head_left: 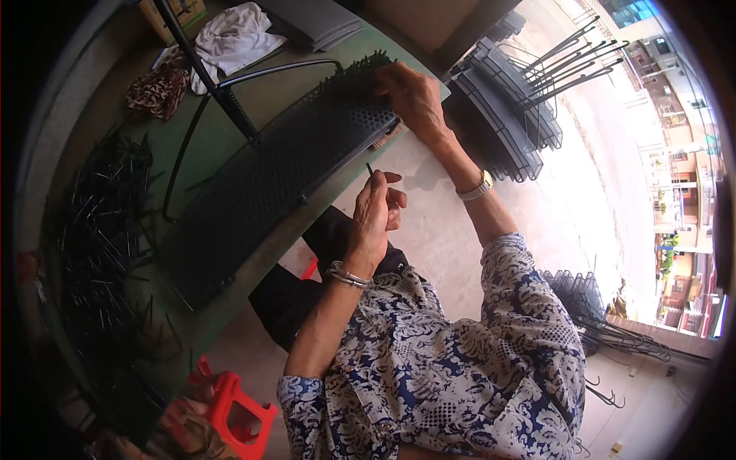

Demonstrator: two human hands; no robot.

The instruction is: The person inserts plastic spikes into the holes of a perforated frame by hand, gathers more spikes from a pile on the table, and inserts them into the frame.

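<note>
A long black perforated panel [261, 180] lies across the green table [307, 207], with dark bristly pieces [349, 83] standing along its far right end. My right hand [410, 96] is at that end, fingers bent down among the bristly pieces; what its fingertips hold is too small to tell. Below the panel, off the table's edge, my left hand [374, 215] pinches a thin dark stick [369, 169] between thumb and finger. At the left of the table lies a large heap of thin black sticks [103, 222].
Black metal rods [203, 69] rise over the panel. White cloth [234, 38], patterned cloth [157, 88] and a cardboard box [172, 17] are at the back. Stacked black racks [502, 107] stand right of the table. A red stool [238, 418] is below.
</note>
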